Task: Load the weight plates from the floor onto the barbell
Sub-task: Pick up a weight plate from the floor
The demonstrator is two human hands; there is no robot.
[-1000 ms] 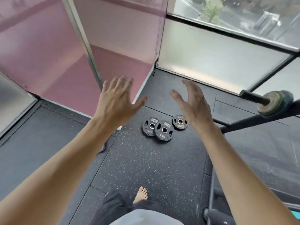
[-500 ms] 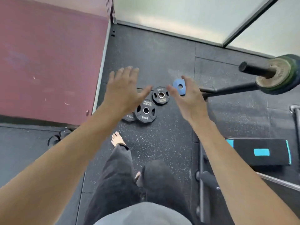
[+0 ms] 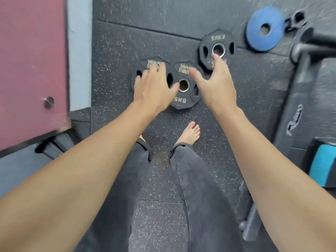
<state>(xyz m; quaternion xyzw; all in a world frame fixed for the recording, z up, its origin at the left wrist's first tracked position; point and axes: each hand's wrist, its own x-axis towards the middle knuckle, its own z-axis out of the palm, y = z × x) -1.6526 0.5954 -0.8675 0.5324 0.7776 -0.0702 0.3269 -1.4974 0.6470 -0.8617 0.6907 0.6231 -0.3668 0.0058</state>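
Three black 5 kg weight plates lie flat on the speckled rubber floor. My left hand [image 3: 154, 88] hovers with spread fingers over the leftmost plate [image 3: 140, 74], covering most of it. The middle plate [image 3: 183, 99] lies between my two hands and overlaps the left one. Over the lower edge of the far right plate [image 3: 217, 40] my right hand [image 3: 215, 84] reaches, fingers straight and apart. Neither hand holds anything. A blue plate [image 3: 263, 29] lies at the upper right. The barbell is out of sight.
A dark rack foot [image 3: 307, 50] and a black collar clip [image 3: 296, 19] sit by the blue plate. A black bench pad [image 3: 307, 106] with a blue end [image 3: 321, 166] lies at right. A pink wall panel [image 3: 31, 70] stands at left. My bare foot [image 3: 190, 132] is just below the plates.
The camera has tilted down and come closer, so the plates look larger and the barbell end has left the view. Both hands have dropped toward the plates on the floor.
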